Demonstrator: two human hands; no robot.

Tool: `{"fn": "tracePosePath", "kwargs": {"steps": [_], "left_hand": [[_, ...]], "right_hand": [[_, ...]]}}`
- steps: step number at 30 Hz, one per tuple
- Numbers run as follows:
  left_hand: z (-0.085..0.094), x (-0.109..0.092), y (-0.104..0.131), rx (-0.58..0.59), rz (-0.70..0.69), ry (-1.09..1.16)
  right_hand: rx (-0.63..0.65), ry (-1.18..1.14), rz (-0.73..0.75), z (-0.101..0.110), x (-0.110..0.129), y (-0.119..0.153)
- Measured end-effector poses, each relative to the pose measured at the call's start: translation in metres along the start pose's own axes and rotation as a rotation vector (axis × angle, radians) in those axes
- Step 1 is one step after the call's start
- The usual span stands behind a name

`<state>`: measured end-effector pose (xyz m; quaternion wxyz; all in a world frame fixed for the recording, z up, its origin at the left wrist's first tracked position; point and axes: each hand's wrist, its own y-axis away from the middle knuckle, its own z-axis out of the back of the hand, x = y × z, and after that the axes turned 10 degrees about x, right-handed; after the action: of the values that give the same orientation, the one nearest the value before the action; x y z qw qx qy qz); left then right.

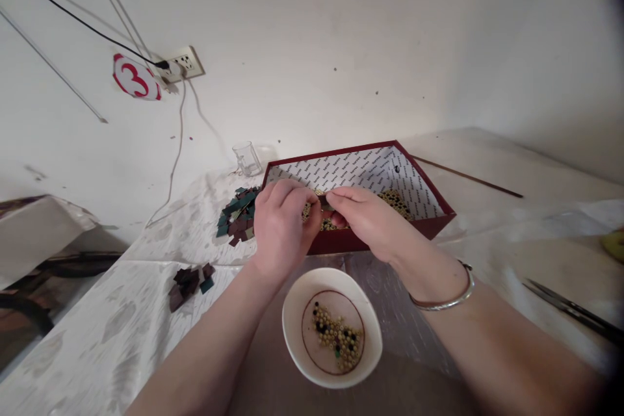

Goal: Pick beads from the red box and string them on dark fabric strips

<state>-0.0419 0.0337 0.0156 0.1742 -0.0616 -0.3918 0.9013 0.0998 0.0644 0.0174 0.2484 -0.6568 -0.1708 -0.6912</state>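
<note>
Over the front wall of a dark red box [336, 244] with a printed white lining, my two hands meet fingertip to fingertip. My left hand [283, 218] is closed in a pinch. Opposite it, my right hand [365, 214] pinches too, with a metal bangle on the wrist. Between them shows a small dark flat piece [324, 203]; its kind is partly hidden by the fingers. Many small tan beads [397, 203] lie in the box below. In front of the box, between my forearms, stands a white bowl [291, 338] with tan and black beads inside.
Dark green and brown flat pieces [238, 214] are heaped left of the box, with a smaller pile [188, 283] nearer. A glass mug [247, 159] stands behind. Tweezers [570, 305] lie at right, and a thin stick [468, 175] lies behind. A wall socket [182, 65] holds plugged cords.
</note>
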Motion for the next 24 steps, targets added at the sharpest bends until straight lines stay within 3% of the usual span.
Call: {"fn": "tracePosePath", "kwargs": {"steps": [12,15,18,21,24], "left_hand": [[-0.001,-0.001,0.001,0.029,-0.019,-0.046],[0.001,0.006,-0.003,-0.003,0.055,-0.067],[0.014,0.009,-0.008,0.023,0.160,-0.015],[0.042,-0.002,-0.009,0.266,0.174,0.133],[0.070,-0.022,-0.004,0.707,0.039,0.247]], "right_hand": [[-0.003,0.053,0.029,0.001,-0.003,-0.002],[0.003,-0.003,-0.021,0.000,0.000,-0.001],[-0.002,-0.049,-0.046,0.000,0.003,0.000],[-0.031,-0.008,-0.027,0.001,0.004,0.001],[-0.038,0.011,-0.031,0.002,0.004,0.002]]}}
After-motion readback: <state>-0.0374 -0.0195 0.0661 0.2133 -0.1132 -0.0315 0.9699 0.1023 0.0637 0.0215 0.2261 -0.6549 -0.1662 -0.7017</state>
